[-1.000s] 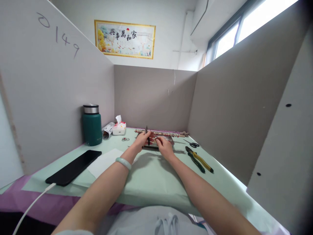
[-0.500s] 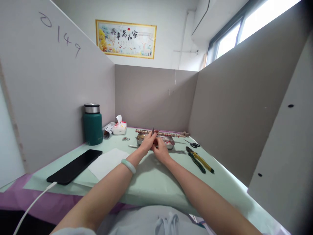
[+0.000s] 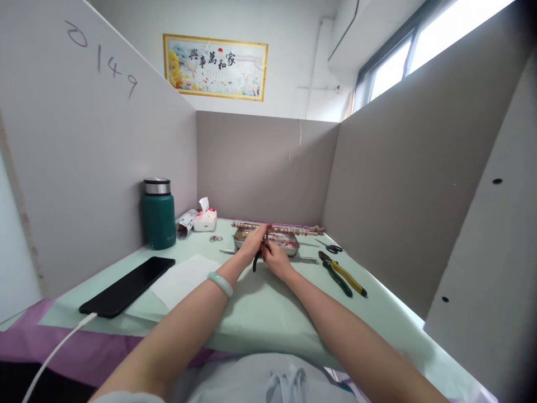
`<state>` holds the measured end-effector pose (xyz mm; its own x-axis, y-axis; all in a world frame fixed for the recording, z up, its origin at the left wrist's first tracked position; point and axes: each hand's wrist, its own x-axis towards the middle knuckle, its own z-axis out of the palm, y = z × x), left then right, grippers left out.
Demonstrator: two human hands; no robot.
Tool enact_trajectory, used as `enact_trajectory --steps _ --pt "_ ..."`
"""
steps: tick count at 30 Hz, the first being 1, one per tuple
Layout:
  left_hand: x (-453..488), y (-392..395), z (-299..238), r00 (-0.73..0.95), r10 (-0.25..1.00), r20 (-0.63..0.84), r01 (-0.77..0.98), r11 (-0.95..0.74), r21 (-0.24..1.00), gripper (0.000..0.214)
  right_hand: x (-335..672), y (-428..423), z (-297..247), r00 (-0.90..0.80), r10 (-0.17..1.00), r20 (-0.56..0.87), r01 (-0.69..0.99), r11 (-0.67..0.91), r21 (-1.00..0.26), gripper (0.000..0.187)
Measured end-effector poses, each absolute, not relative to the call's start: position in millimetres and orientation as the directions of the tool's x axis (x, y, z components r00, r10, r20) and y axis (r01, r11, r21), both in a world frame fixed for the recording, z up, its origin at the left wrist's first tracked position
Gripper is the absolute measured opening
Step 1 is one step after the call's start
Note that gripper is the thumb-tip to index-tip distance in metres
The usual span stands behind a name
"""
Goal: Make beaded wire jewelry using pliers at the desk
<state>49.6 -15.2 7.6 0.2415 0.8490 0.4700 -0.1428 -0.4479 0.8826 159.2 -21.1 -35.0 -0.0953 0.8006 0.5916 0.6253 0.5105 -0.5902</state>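
My left hand [image 3: 250,245], a pale green bangle [image 3: 221,283] on its wrist, is closed round a small dark-handled tool [image 3: 257,259] whose handles hang down below the fingers. My right hand [image 3: 274,257] is pinched close against it, touching at the fingertips; what it holds is too small to make out. Both hands hover at the near edge of a metal tray [image 3: 289,246] with red and white small pieces. Behind the tray lies a long beaded stick [image 3: 293,230].
Yellow-and-green pliers [image 3: 342,272] and small scissors [image 3: 331,245] lie right of the tray. A green flask [image 3: 158,214], a tissue pack [image 3: 205,219], small rings [image 3: 215,238], a white sheet [image 3: 184,278] and a charging black phone [image 3: 128,286] sit left. Grey partitions wall three sides.
The tool in my left hand has swung from pointing up to handles hanging down. Both hands have drawn together and shifted slightly right, towards the tray's near edge.
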Motion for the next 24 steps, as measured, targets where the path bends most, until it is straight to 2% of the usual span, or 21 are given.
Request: enact_trajectory --steps 3,7,9,11,15,18,19,21,24 --pt "43.2 -7.4 10.8 0.192 0.872 0.45 -0.245 -0.401 0.883 0.033 160.0 -22.1 -32.5 -0.063 0.801 0.595 0.574 0.517 -0.635 0.017" --pt "34.8 3.4 10.5 0.088 0.91 0.406 -0.231 -0.377 0.897 0.02 163.8 -21.1 -30.2 -0.038 0.871 0.491 0.465 0.45 -0.763 0.024" --pt "32.0 6.5 9.2 0.076 0.917 0.391 -0.222 -0.367 0.903 0.022 165.1 -20.9 -29.9 -0.077 0.9 0.43 0.429 0.419 -0.8 0.026" --pt "30.1 7.6 8.2 0.095 0.921 0.378 -0.214 -0.352 0.911 0.033 165.2 -21.9 -28.9 -0.119 0.923 0.365 0.387 0.382 -0.839 0.026" --pt "28.3 4.3 9.4 0.156 0.918 0.366 -0.183 -0.337 0.924 0.071 163.8 -28.2 -22.4 -0.151 0.962 0.227 0.219 0.256 -0.941 0.023" --pt "28.4 0.9 11.5 0.178 0.918 0.354 -0.148 -0.331 0.932 0.083 163.0 -35.1 -17.6 -0.182 0.968 0.175 0.12 0.198 -0.973 0.015" --pt "28.6 0.2 11.8 0.183 0.92 0.347 -0.141 -0.325 0.935 0.083 162.7 -37.1 -16.9 -0.194 0.966 0.169 0.113 0.193 -0.975 0.011" --pt "29.2 -0.1 12.0 0.189 0.923 0.335 -0.133 -0.314 0.94 0.072 161.9 -40.1 -17.3 -0.21 0.964 0.164 0.135 0.194 -0.972 0.014" --pt "29.9 0.9 11.5 0.209 0.92 0.333 -0.127 -0.312 0.942 0.039 161.5 -39.1 -20.7 -0.198 0.964 0.175 0.195 0.214 -0.957 0.021"
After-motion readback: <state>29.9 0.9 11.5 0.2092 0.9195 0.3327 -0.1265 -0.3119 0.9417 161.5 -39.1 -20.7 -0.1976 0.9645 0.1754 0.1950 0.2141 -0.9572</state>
